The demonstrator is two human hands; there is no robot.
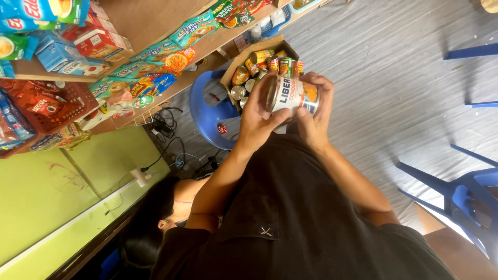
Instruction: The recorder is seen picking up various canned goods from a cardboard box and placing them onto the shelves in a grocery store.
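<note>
Both my hands hold one white-labelled tin can (290, 95) on its side, in front of my black shirt. My left hand (257, 118) grips the can's lid end, with the thumb under the label. Around the other end and the far side wraps my right hand (315, 111). Just beyond the can, an open cardboard box (234, 61) filled with several colourful tin cans (262, 65) rests on a blue plastic chair (207, 111).
Wooden shelves (155, 23) at upper left carry snack packets, cartons and a red basket (46, 106). A power strip with cables (141, 177) lies by the green wall. Another person's dark-haired head (150, 228) is at lower left. Blue chairs (467, 192) stand on the right.
</note>
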